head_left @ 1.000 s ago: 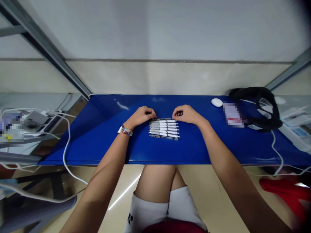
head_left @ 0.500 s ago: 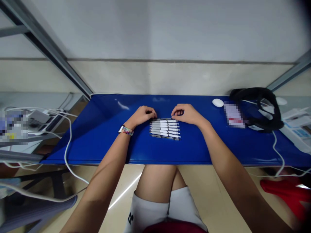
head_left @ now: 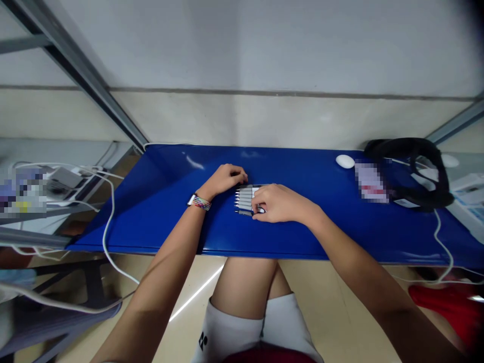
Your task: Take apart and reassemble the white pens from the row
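Observation:
Several silver-grey and white pens (head_left: 245, 198) lie side by side in a row on the blue table (head_left: 159, 212), tips to the left. A darker pen (head_left: 244, 213) forms the near edge of the row. My right hand (head_left: 282, 202) covers the right part of the row, thumb and fingers closed round the pens, which hides their other ends. Just beyond the far left corner of the row rests my left hand (head_left: 228, 179), its fingers curled in, with no held thing visible. A patterned wristband (head_left: 200, 202) is on the left wrist.
To the right lie a white oval object (head_left: 345, 161), a blurred-out packet (head_left: 370, 181) and a black headset-like strap (head_left: 434, 171). A white cable (head_left: 109, 217) hangs across the left table edge. Metal posts (head_left: 124, 118) rise at both sides, with a wall behind.
My right hand has moved from the far right end of the row toward me, over the pens, and closed round them. The left hand stays almost in place. The view has shifted slightly.

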Available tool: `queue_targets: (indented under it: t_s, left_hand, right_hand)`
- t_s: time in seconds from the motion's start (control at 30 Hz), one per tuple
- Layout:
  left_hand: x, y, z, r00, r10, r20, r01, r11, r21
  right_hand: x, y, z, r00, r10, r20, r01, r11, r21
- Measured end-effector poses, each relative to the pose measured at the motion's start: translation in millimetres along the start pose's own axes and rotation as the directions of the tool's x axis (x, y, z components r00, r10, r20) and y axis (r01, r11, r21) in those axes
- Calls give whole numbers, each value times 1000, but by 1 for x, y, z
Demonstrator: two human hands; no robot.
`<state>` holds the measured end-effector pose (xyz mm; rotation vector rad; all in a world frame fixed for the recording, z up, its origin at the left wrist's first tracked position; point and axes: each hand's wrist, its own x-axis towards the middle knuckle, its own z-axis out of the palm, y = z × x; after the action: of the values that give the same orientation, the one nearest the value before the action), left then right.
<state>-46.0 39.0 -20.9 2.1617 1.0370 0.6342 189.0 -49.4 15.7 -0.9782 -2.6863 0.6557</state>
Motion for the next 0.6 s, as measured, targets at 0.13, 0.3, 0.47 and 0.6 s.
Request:
queue_targets:
  t_s: [0.13, 0.3, 0.47, 0.6]
  left_hand:
    - [0, 2, 0, 1000, -6, -8, 7, 1000, 11]
    - [-2, 4, 0, 998, -29, -46, 28, 999, -36]
    - [-3, 2, 0, 991, -13, -135, 6, 999, -53]
    - [-3, 1, 0, 993, -14, -121, 8, 999, -48]
  right_hand:
    - [-1, -1, 3, 1000, 14, 23, -12, 999, -48]
    - [-2, -4, 2, 997, -1, 84, -3, 998, 55]
    - [-4, -7, -8, 998, -40, 43, 33, 987, 159]
    - [-3, -19, 3, 998, -37, 54, 39, 998, -47]
